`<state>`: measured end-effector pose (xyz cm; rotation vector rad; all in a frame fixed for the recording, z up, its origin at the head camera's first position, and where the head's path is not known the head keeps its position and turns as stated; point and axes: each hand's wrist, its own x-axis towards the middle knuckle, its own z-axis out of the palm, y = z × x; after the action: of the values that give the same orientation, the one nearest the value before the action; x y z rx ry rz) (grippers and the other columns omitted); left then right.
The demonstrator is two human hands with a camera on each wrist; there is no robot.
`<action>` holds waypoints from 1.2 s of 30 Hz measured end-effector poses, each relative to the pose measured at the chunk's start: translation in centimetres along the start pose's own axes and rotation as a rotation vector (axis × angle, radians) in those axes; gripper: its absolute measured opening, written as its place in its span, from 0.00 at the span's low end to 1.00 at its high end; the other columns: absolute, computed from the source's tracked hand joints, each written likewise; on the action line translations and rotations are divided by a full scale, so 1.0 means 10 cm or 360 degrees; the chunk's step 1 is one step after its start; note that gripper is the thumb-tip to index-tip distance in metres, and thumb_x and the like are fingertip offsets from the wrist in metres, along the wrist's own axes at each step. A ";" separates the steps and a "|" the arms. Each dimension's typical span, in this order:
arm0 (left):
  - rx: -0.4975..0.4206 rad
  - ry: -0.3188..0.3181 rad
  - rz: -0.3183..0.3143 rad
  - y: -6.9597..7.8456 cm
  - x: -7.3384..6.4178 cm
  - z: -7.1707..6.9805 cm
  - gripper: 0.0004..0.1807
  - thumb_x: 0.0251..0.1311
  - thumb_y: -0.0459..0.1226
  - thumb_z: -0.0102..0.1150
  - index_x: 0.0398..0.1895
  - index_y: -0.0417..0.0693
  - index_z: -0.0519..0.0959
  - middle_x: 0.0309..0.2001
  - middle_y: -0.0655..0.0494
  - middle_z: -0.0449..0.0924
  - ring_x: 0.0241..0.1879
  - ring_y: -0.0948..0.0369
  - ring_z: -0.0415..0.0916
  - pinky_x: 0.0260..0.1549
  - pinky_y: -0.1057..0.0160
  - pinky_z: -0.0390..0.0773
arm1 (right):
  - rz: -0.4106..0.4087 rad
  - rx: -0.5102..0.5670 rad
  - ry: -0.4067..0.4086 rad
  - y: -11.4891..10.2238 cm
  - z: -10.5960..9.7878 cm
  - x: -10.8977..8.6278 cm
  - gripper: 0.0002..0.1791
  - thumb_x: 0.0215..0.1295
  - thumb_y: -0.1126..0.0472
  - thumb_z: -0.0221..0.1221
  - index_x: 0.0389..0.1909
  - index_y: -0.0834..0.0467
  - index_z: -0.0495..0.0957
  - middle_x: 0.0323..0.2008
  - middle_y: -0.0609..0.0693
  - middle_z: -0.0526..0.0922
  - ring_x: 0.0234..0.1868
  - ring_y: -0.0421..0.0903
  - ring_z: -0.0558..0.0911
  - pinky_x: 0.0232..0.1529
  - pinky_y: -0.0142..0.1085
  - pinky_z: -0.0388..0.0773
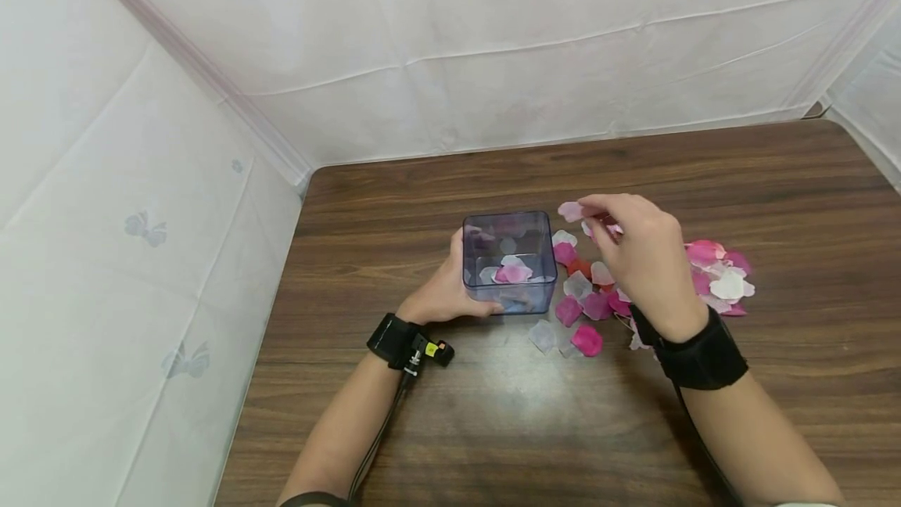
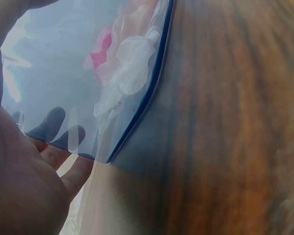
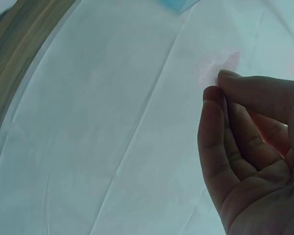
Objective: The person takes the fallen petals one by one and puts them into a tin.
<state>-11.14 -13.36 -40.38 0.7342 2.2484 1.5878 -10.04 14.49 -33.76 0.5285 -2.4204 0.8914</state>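
My left hand (image 1: 443, 284) grips a clear bluish square plastic box (image 1: 510, 303) from its left side, thumb along the near wall and fingers behind. Inside the box lie several pink and white petals (image 1: 512, 271); the left wrist view shows white petals (image 2: 130, 66) through the wall. Between thumb and fingertips, my right hand (image 1: 637, 245) pinches a pale pink petal (image 1: 571, 211), just right of the box and higher than the table. The right wrist view shows the pinched petal (image 3: 218, 66) sticking out past the fingertips.
Loose petals in magenta, red and white, such as a bright pink petal (image 1: 587, 340), are scattered between the box and my right wrist. A denser petal pile (image 1: 728, 284) lies farther right on the brown wooden table (image 1: 380, 217). White sheeting (image 1: 493, 45) hangs behind and at the sides.
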 end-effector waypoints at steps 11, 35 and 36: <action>0.0062 0.0041 -0.0015 -0.23 0.03 0.02 0.69 0.38 0.31 0.83 0.76 0.44 0.38 0.67 0.37 0.61 0.62 0.40 0.68 0.65 0.42 0.64 | -0.0289 0.0096 -0.0086 -0.17 0.23 -0.10 0.16 0.53 0.72 0.72 0.44 0.62 0.85 0.36 0.54 0.87 0.36 0.50 0.83 0.36 0.43 0.82; 0.0099 0.0018 -0.0024 -0.35 0.06 0.01 0.68 0.41 0.33 0.82 0.76 0.42 0.37 0.69 0.38 0.57 0.66 0.42 0.62 0.67 0.42 0.61 | 0.0415 -0.0291 -0.0120 0.39 0.07 0.06 0.12 0.63 0.69 0.65 0.48 0.64 0.84 0.42 0.64 0.86 0.43 0.63 0.80 0.31 0.57 0.77; 0.0113 0.0022 -0.0023 -0.35 0.06 0.01 0.69 0.41 0.34 0.82 0.76 0.43 0.37 0.69 0.39 0.57 0.66 0.43 0.63 0.67 0.43 0.62 | 0.0463 -0.0311 -0.0157 0.45 0.07 0.06 0.12 0.63 0.69 0.65 0.48 0.65 0.84 0.42 0.65 0.85 0.43 0.64 0.80 0.31 0.58 0.77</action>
<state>-12.42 -13.92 -43.68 0.7261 2.3254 1.5176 -13.03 17.07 -36.02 0.1526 -2.6836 0.7438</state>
